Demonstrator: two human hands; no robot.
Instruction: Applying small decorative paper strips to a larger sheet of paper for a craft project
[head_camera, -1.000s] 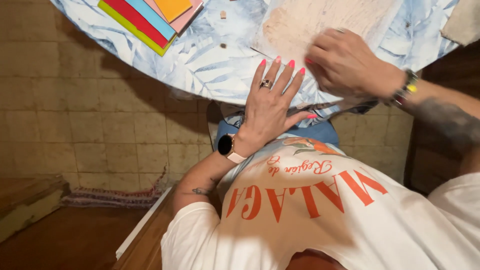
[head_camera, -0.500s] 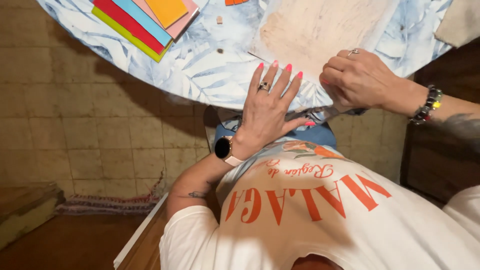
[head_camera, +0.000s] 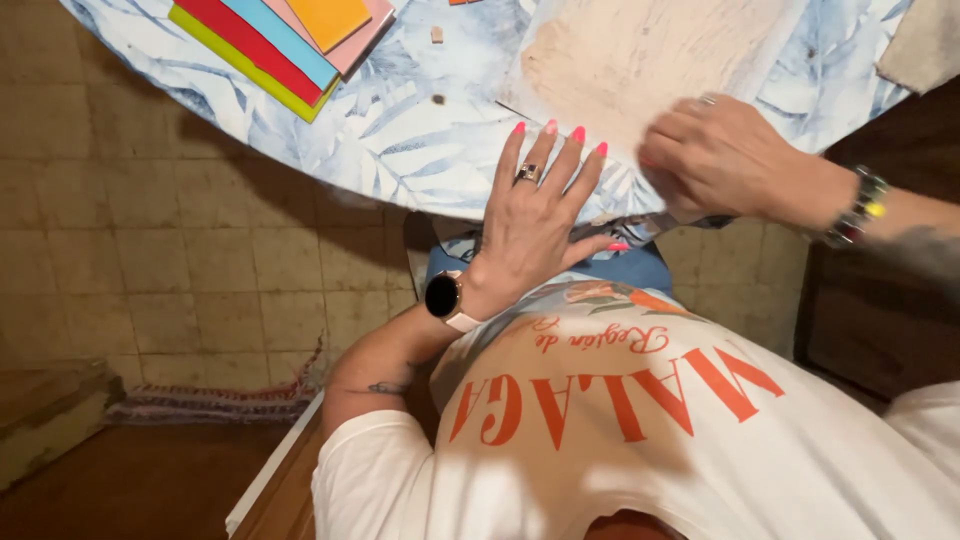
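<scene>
My left hand (head_camera: 535, 215) lies flat on the near edge of a round table (head_camera: 400, 150) covered with a blue leaf-print cloth. Its fingers are spread and it holds nothing; it wears a ring and a wrist watch (head_camera: 443, 296). My right hand (head_camera: 720, 160), with a beaded bracelet, rests to the right with its fingers curled. They close on the near edge of a pale beige sheet (head_camera: 640, 60) that lies on the cloth. What is under the right palm is hidden.
A stack of coloured paper sheets (head_camera: 275, 40) lies at the table's far left. Two small bits (head_camera: 436, 35) sit on the cloth nearby. A grey cloth (head_camera: 925, 45) is at the far right. Below are tiled floor, a striped rug (head_camera: 200, 400) and dark wooden furniture (head_camera: 870, 330).
My right hand has slid from the middle of the beige sheet toward its near right edge and curled there. My left hand has stayed flat in place.
</scene>
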